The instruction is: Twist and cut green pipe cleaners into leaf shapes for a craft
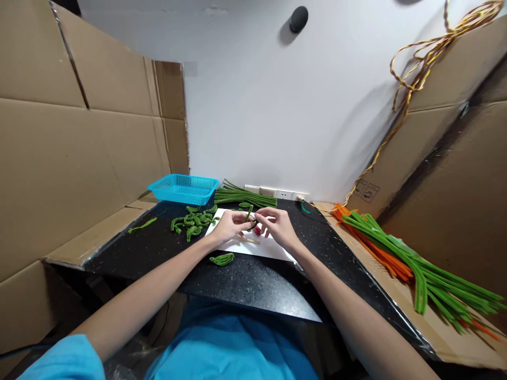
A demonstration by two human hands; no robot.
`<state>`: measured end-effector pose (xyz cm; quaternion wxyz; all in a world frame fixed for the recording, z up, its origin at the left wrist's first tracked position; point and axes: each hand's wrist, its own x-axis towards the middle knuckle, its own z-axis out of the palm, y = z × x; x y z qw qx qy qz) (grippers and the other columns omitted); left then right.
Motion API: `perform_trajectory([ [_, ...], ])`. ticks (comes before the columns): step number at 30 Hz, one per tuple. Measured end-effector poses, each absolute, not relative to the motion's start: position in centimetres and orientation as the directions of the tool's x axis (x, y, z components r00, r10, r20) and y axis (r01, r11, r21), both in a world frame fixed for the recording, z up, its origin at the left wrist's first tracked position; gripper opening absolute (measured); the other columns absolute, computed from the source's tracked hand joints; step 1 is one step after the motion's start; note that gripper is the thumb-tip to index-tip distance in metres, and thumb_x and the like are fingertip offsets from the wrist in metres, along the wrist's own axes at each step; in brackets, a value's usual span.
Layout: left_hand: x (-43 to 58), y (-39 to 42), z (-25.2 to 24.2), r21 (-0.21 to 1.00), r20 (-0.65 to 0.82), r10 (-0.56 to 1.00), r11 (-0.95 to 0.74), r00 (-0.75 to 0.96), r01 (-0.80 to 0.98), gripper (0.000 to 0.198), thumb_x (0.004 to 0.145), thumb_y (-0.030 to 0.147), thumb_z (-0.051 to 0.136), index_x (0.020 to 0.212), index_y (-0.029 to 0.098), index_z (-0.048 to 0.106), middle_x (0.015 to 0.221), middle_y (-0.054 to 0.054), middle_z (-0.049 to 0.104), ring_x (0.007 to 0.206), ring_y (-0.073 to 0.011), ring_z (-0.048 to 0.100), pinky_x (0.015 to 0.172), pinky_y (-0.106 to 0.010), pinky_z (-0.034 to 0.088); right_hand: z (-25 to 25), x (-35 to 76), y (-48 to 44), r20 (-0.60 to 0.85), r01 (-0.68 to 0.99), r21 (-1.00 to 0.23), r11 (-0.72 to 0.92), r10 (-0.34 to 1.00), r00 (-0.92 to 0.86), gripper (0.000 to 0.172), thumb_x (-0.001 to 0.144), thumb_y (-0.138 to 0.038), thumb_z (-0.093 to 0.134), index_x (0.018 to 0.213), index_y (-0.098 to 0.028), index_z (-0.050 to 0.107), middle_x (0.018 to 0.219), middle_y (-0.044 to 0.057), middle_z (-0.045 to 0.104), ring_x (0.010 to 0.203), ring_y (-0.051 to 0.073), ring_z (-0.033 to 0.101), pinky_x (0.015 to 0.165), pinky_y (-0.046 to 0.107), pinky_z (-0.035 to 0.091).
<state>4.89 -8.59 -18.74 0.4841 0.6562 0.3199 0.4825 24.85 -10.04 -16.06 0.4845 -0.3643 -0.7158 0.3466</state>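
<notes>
Over a white sheet at the middle of the black table, my left hand and my right hand meet at the fingertips. Both pinch a green pipe cleaner, one piece of which sticks up from between the left fingers. Beneath the hands lie a small red object, partly hidden, and a thin tan stick. Just in front of the sheet sits a leaf shape bent from green pipe cleaner. Several more such green shapes are heaped left of my left hand.
Behind the sheet lies a bundle of straight green pipe cleaners, beside a blue plastic basket. Light green stems and orange stems rest on cardboard at right. Cardboard walls flank the table, with a power strip behind.
</notes>
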Motion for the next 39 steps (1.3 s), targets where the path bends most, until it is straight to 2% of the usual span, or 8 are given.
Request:
perform_trajectory([
  [3, 5.0, -9.0, -18.6, 0.947, 0.310, 0.882, -0.320, 0.355, -0.032, 0.047, 0.073, 0.048, 0.090, 0.095, 0.009, 0.078, 0.085, -0.010, 0.077, 0.069, -0.0168, 0.069, 0.052, -0.025, 0.060, -16.2, 24.9, -9.8, 0.497, 0.238, -0.805, 0.544, 0.836, -0.231, 0.044, 0.086, -0.057, 0.074, 0.083, -0.013, 0.079, 0.066, 0.006, 0.070, 0.052, 0.015, 0.061, 0.042, 0.024, 0.049],
  [5, 5.0, -9.3, -18.4, 0.953, 0.287, 0.882, -0.303, 0.374, -0.018, 0.047, 0.072, 0.049, 0.090, 0.093, 0.009, 0.076, 0.082, -0.009, 0.076, 0.066, -0.0165, 0.069, 0.052, -0.026, 0.060, -16.3, 25.0, -9.5, 0.483, 0.227, -0.823, 0.520, 0.852, -0.201, 0.044, 0.083, -0.057, 0.076, 0.080, -0.013, 0.079, 0.063, 0.006, 0.069, 0.050, 0.015, 0.059, 0.041, 0.025, 0.049],
  [9, 5.0, -9.6, -17.8, 0.965, 0.237, 0.889, -0.262, 0.392, 0.010, 0.047, 0.071, 0.048, 0.091, 0.093, 0.009, 0.075, 0.083, -0.010, 0.076, 0.066, -0.0172, 0.069, 0.053, -0.028, 0.062, -16.4, 25.0, -9.2, 0.401, 0.140, -0.894, 0.426, 0.899, -0.177, 0.043, 0.079, -0.056, 0.080, 0.079, -0.013, 0.078, 0.061, 0.006, 0.070, 0.051, 0.017, 0.064, 0.043, 0.026, 0.052],
  [16, 5.0, -9.8, -17.4, 0.980, 0.189, 0.901, -0.200, 0.391, -0.013, 0.038, 0.071, 0.040, 0.090, 0.087, 0.010, 0.072, 0.083, -0.007, 0.070, 0.064, -0.0147, 0.066, 0.050, -0.025, 0.059, -16.0, 24.7, -9.6, 0.368, 0.100, -0.915, 0.392, 0.909, -0.198, 0.047, 0.077, -0.058, 0.083, 0.081, -0.012, 0.076, 0.061, 0.008, 0.072, 0.053, 0.021, 0.070, 0.046, 0.029, 0.056],
  [23, 5.3, -10.2, -17.3, 0.982, 0.173, 0.879, -0.186, 0.445, -0.016, 0.042, 0.073, 0.046, 0.088, 0.087, 0.012, 0.067, 0.081, -0.004, 0.066, 0.060, -0.0163, 0.067, 0.044, -0.025, 0.056, -16.0, 24.5, -10.0, 0.370, 0.034, -0.922, 0.386, 0.902, -0.221, 0.046, 0.072, -0.056, 0.088, 0.079, -0.012, 0.078, 0.062, 0.008, 0.072, 0.053, 0.020, 0.069, 0.048, 0.031, 0.058],
  [27, 5.4, -10.3, -17.4, 0.975, 0.192, 0.862, -0.221, 0.468, 0.007, 0.047, 0.073, 0.050, 0.089, 0.092, 0.012, 0.069, 0.086, -0.007, 0.070, 0.063, -0.0164, 0.068, 0.043, -0.022, 0.053, -15.6, 24.5, -10.3, 0.379, 0.012, -0.920, 0.393, 0.895, -0.236, 0.046, 0.072, -0.056, 0.088, 0.079, -0.012, 0.078, 0.065, 0.008, 0.072, 0.053, 0.018, 0.067, 0.050, 0.032, 0.057],
  [33, 5.2, -9.8, -17.7, 0.953, 0.288, 0.869, -0.300, 0.402, -0.033, 0.053, 0.073, 0.056, 0.088, 0.094, 0.011, 0.070, 0.088, -0.008, 0.069, 0.071, -0.0166, 0.066, 0.046, -0.023, 0.056, -15.5, 25.1, -10.1, 0.284, -0.125, -0.959, 0.256, 0.873, -0.397, 0.043, 0.074, -0.050, 0.089, 0.096, -0.015, 0.077, 0.080, 0.005, 0.072, 0.065, 0.017, 0.068, 0.060, 0.032, 0.057],
  [39, 5.5, -10.2, -17.3, 0.972, 0.233, 0.891, -0.221, 0.389, -0.077, 0.060, 0.067, 0.058, 0.092, 0.097, 0.012, 0.067, 0.097, -0.009, 0.069, 0.069, -0.0179, 0.069, 0.042, -0.023, 0.056, -16.3, 25.5, -9.4, 0.214, -0.247, -0.963, 0.109, 0.863, -0.457, 0.050, 0.066, -0.033, 0.097, 0.106, -0.016, 0.073, 0.085, 0.002, 0.073, 0.069, 0.015, 0.067, 0.070, 0.031, 0.053],
])
